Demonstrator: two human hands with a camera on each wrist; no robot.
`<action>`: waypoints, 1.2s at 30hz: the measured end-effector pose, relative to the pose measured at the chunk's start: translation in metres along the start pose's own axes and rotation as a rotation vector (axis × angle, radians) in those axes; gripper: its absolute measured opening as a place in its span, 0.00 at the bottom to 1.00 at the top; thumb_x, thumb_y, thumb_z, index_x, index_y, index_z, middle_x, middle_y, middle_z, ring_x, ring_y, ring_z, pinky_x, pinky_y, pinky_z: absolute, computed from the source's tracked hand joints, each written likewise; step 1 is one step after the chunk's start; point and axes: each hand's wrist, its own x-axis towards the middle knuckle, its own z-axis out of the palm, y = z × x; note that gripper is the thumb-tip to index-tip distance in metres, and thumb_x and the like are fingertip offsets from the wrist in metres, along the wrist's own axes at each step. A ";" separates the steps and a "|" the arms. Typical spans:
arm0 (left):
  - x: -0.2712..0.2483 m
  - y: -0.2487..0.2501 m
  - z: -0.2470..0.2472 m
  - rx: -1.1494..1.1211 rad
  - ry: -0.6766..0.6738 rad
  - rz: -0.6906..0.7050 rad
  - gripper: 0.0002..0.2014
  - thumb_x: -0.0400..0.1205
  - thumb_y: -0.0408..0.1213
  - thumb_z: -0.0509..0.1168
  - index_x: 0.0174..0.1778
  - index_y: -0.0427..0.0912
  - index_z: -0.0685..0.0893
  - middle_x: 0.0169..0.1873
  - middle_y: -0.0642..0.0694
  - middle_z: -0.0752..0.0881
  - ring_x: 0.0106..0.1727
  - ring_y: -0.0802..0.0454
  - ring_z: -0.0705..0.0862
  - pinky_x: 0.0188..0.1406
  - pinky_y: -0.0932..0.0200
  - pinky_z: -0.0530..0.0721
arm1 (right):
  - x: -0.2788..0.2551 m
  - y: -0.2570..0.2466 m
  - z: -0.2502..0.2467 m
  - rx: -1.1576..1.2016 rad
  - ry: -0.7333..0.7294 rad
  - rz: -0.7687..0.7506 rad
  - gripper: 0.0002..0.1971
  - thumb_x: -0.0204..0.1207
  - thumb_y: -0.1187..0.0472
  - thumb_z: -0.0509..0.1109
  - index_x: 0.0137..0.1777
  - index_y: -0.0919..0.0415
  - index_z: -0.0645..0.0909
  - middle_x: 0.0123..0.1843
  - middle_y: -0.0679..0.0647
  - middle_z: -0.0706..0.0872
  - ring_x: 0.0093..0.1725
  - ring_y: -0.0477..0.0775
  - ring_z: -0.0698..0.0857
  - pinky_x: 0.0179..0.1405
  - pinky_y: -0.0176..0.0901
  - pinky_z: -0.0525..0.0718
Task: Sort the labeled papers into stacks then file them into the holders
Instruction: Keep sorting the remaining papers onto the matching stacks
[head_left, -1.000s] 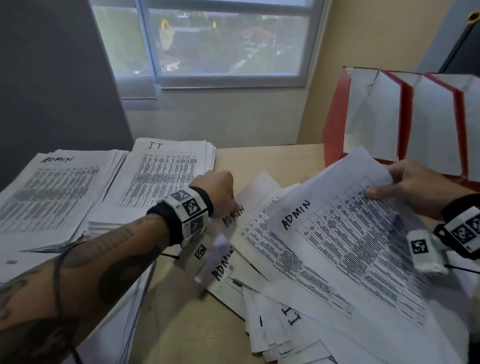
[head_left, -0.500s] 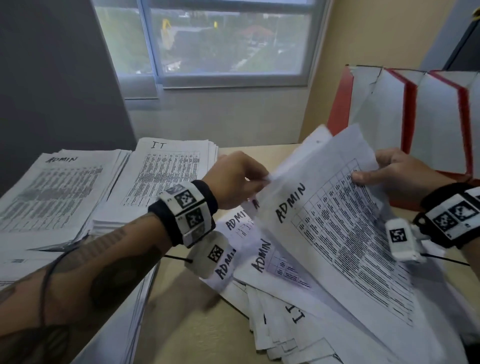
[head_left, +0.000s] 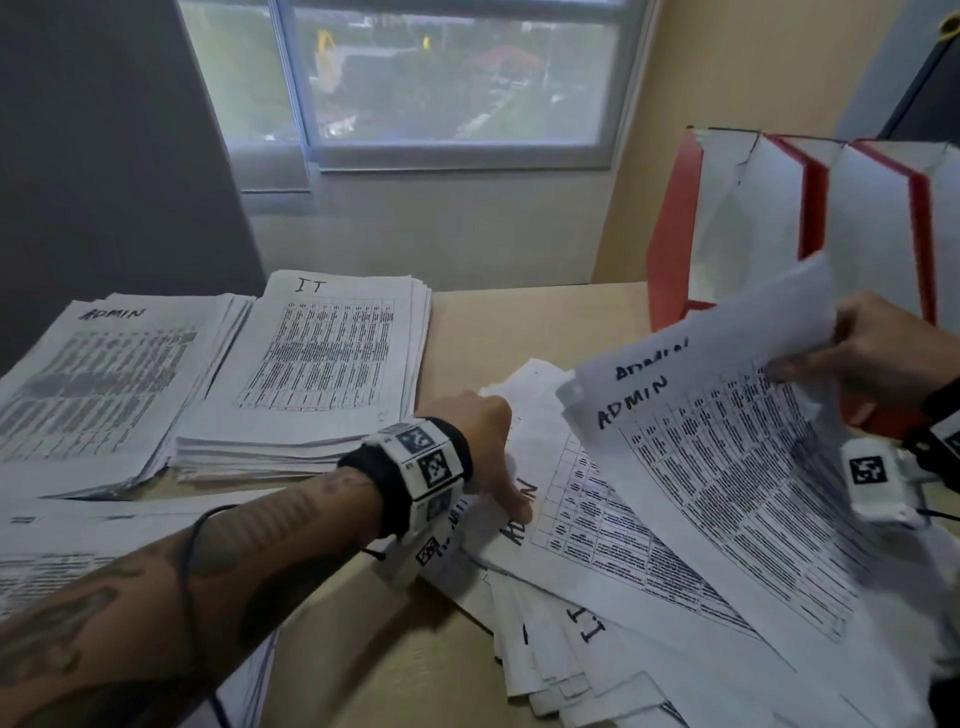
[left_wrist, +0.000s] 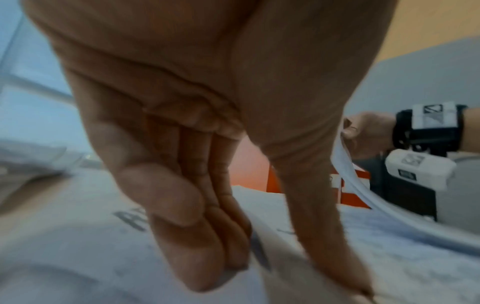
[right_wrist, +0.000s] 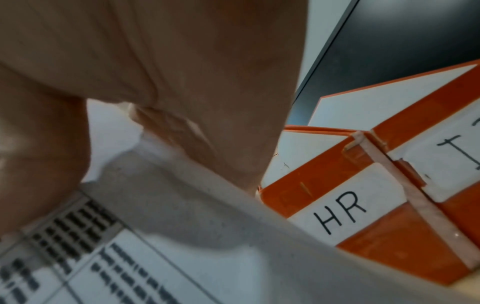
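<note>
My right hand (head_left: 852, 353) pinches the upper right corner of two lifted sheets (head_left: 727, 467), both labeled ADMIN, and holds them tilted above the loose pile (head_left: 571, 639). In the right wrist view the right hand (right_wrist: 130, 127) has its thumb and fingers clamped on the paper's edge. My left hand (head_left: 501, 457) is down on another ADMIN sheet (head_left: 587, 514) in the pile. In the left wrist view the left hand (left_wrist: 285, 267) has thumb and fingertips closing on a raised ridge of that sheet. Sorted ADMIN stack (head_left: 104, 384) and IT stack (head_left: 327, 358) lie at left.
Red file holders (head_left: 675, 234) stand at the back right against the wall; the right wrist view shows one labeled HR (right_wrist: 340, 214) and a neighbour starting with I (right_wrist: 454, 154). More paper (head_left: 78, 545) lies under my left forearm. Bare desk (head_left: 519, 322) shows between stacks and holders.
My left hand let go of the lifted sheet's edge and dropped onto another ADMIN sheet in the pile. My right hand drew the lifted sheets rightward and higher.
</note>
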 end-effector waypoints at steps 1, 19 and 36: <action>0.003 0.001 0.000 -0.027 -0.016 -0.012 0.29 0.59 0.63 0.88 0.31 0.43 0.84 0.29 0.49 0.88 0.34 0.48 0.88 0.43 0.52 0.93 | 0.000 0.001 -0.001 0.001 -0.001 0.005 0.36 0.42 0.48 0.94 0.45 0.74 0.91 0.36 0.57 0.94 0.37 0.55 0.92 0.33 0.46 0.88; -0.010 -0.015 -0.051 -0.233 0.285 0.307 0.04 0.82 0.44 0.77 0.43 0.52 0.91 0.33 0.62 0.88 0.32 0.70 0.84 0.45 0.58 0.88 | 0.006 -0.017 0.016 -0.043 -0.054 -0.023 0.08 0.66 0.75 0.78 0.43 0.66 0.92 0.44 0.61 0.96 0.41 0.53 0.95 0.38 0.39 0.92; -0.006 -0.007 -0.005 -0.142 0.062 0.080 0.31 0.76 0.72 0.69 0.38 0.42 0.89 0.33 0.48 0.92 0.31 0.48 0.88 0.33 0.56 0.89 | 0.000 -0.022 -0.002 -0.055 -0.110 -0.068 0.44 0.43 0.55 0.95 0.65 0.55 0.87 0.51 0.57 0.96 0.51 0.60 0.95 0.47 0.54 0.95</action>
